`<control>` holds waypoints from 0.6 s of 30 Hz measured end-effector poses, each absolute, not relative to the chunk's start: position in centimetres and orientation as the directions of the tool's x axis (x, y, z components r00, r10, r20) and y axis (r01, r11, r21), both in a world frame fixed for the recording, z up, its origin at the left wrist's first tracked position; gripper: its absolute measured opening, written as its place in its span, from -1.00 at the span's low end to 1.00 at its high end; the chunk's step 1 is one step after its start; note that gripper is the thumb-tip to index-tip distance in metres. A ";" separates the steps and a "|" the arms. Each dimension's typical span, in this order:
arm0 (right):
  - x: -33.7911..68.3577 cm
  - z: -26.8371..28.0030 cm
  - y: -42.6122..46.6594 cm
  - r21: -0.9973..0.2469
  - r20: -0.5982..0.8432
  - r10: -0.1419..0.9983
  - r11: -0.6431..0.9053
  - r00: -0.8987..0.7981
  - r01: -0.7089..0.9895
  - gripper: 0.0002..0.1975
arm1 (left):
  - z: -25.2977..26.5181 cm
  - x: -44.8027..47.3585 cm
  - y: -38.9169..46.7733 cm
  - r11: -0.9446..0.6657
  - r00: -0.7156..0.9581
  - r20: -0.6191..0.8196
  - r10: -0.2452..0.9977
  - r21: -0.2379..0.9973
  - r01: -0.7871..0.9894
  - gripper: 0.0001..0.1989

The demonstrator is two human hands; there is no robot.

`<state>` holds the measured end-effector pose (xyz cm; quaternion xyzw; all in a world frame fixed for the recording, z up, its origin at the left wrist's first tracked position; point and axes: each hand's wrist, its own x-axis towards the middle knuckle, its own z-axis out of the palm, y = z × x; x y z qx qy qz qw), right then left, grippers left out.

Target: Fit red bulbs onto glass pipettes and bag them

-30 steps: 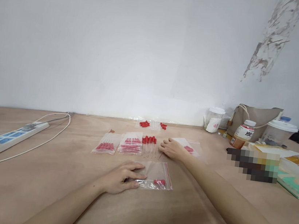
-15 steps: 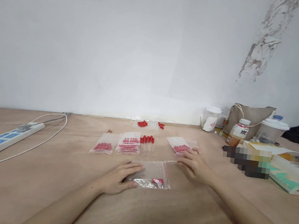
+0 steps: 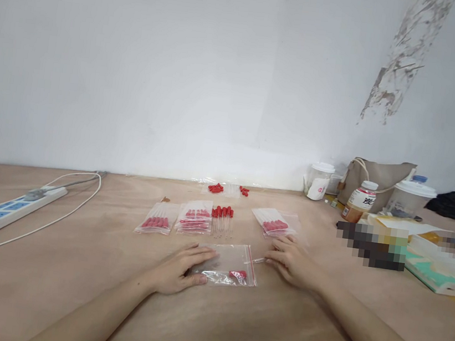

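Note:
A clear zip bag (image 3: 227, 255) with a red line along its mouth lies flat on the table, a red piece (image 3: 238, 274) inside it. My left hand (image 3: 181, 268) rests stretched out over the bag's left end, thumb and fingers apart. Right of the bag's mouth, my right hand (image 3: 291, 261) pinches a thin pale rod (image 3: 258, 260) whose tip reaches the red line; its other end is hidden by my fingers. Just beyond that hand sits a bag of red-handled thin rods (image 3: 274, 223). Several loose red-handled rods (image 3: 223, 220) stand in a row beyond the flat bag.
Filled bags (image 3: 157, 218) and a bag stack (image 3: 195, 216) lie to the left of the loose rods. Small red pieces (image 3: 215, 188) are by the wall. A power strip (image 3: 7, 214) with cables is at left; a cup (image 3: 319, 181), bottle (image 3: 359, 202) and pouch (image 3: 381, 182) stand at right.
My right hand has drawn back toward me from the right-hand bag and down to the flat bag's mouth, with the thin rod in its fingers. My left hand stays on the bag.

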<state>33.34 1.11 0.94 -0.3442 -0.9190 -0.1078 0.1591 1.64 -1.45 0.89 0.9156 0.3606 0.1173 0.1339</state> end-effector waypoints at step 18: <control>31.6 -0.9 0.9 -0.734 0.244 0.800 0.522 -0.547 0.435 -0.64 | 0.6 1.7 -1.4 -0.702 0.704 0.144 0.695 0.348 0.622 -0.50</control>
